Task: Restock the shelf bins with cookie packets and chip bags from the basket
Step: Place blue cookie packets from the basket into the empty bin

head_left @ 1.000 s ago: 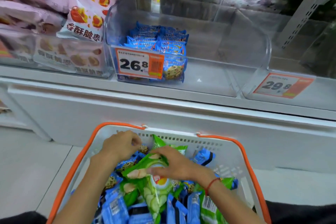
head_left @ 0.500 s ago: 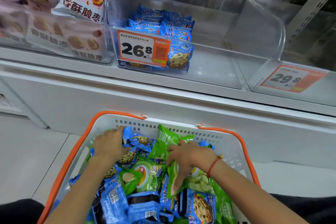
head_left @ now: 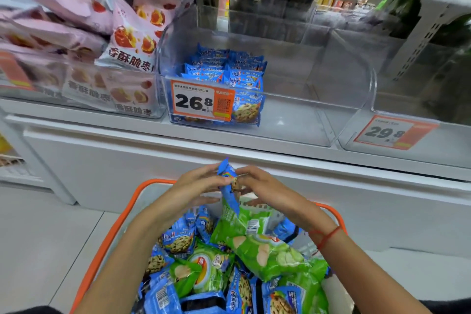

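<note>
Cookie packet (head_left: 228,181) pinched between left hand (head_left: 201,181) and right hand (head_left: 257,185)

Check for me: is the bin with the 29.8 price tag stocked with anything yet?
No. The 29.8 bin shows only clear walls and a bare floor, with no packets visible inside.

The basket (head_left: 112,234) runs off the bottom edge (upper shelf blurred).

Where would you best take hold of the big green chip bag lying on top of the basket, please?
Probably at the green chip bag's crimped top end, nearest the right hand, coming from above. The bag lies flat and puffy across the blue cookie packets, so its middle offers little to pinch. Both hands currently hold a cookie packet.
</note>
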### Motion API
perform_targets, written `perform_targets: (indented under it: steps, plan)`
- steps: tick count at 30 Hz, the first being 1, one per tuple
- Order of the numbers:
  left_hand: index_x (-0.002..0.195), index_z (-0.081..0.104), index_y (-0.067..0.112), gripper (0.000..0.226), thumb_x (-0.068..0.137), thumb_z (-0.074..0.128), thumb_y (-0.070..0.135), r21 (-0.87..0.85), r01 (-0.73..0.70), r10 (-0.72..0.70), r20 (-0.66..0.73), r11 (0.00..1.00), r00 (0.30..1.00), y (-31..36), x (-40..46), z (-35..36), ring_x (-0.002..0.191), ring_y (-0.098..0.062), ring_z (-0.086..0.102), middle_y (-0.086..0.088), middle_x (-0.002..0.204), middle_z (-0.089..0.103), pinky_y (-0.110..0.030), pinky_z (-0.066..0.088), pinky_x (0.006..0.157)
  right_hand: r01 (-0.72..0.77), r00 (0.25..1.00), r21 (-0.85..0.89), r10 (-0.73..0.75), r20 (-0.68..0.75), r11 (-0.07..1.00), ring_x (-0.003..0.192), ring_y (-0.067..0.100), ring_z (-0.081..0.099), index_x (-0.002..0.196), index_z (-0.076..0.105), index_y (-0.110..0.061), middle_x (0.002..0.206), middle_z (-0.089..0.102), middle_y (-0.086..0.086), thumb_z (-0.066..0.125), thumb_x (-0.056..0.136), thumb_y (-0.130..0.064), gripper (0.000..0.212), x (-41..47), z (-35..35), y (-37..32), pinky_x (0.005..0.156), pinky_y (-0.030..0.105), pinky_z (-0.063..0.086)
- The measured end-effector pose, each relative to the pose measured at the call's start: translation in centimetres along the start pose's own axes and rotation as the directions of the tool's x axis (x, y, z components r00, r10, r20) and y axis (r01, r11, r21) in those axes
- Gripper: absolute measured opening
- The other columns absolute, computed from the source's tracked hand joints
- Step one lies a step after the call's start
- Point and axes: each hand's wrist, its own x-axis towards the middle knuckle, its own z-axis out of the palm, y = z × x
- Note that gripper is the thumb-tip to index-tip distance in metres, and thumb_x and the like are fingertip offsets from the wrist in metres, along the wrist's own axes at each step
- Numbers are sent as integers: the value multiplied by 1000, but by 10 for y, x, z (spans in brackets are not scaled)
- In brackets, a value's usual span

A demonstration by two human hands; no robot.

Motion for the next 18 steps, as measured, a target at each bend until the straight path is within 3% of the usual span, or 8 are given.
perform_targets:
  steps: [3, 5, 7, 10, 12, 14, 18]
  plan:
    - [113, 65, 22, 43, 72, 67, 11, -262, -10, 11, 0, 965, 1000, 5, 0, 3, 83, -11, 69, -5, 100, 73, -24, 55, 64, -17, 999, 21, 18, -39, 1000, 85, 6, 56, 119, 53, -23, 109, 57, -7, 41, 99, -42, 30, -11, -16, -12, 63, 17, 44]
    - [110, 64, 16, 33, 78, 57, 9, -390, -4, 1, -6, 921, 1000, 7, -1, 7, 76, -15, 69, -8, 94, 73, -25, 56, 59, 37, 996, -70, -42, -73, 997, 78, -4, 51, 115, 57, -26, 100, 57, -11, 49, 96, -40, 25, -17, -23, -16, 55, 5, 38]
    - [110, 63, 15, 29, 82, 57, 13, -422, -3, -6, -20, 907, 1000, 10, -1, 10, 75, -17, 69, -9, 94, 73, -24, 57, 60, 95, 991, -81, -102, -87, 992, 78, -1, 54, 115, 62, -22, 99, 62, -6, 59, 92, -36, 27, -22, -27, -18, 53, 1, 37]
    - [121, 59, 19, 34, 87, 59, 22, -304, -44, 20, -80, 952, 997, 14, 0, 17, 92, -23, 67, -9, 109, 71, -28, 55, 75, 186, 972, -69, -193, -133, 980, 86, 9, 65, 111, 65, -17, 99, 69, 0, 68, 85, -33, 30, -27, -28, -21, 73, 15, 50]
    - [119, 58, 34, 27, 92, 56, 31, -58, -106, 97, -145, 993, 985, 23, -3, 20, 106, -16, 63, 5, 116, 68, -32, 51, 91, 250, 942, -81, -262, -211, 965, 86, 9, 66, 107, 66, -17, 98, 69, -1, 73, 81, -31, 31, -29, -33, -25, 79, 23, 54]
    - [107, 59, 45, 20, 91, 56, 35, 147, -209, 233, -174, 967, 957, 41, -7, 18, 102, 1, 60, 24, 105, 67, -28, 47, 91, 330, 904, -105, -346, -252, 938, 79, 6, 64, 99, 66, -20, 90, 69, -6, 77, 78, -28, 25, -32, -42, -35, 75, 19, 53]
    - [113, 61, 40, 34, 79, 62, 38, 302, -431, 476, -92, 850, 874, 90, -9, 11, 106, 0, 60, 15, 110, 68, -22, 45, 90, 545, 759, -168, -568, -318, 822, 78, 6, 61, 92, 66, -35, 88, 70, -10, 80, 73, -22, 27, -42, -69, -74, 79, 23, 50]
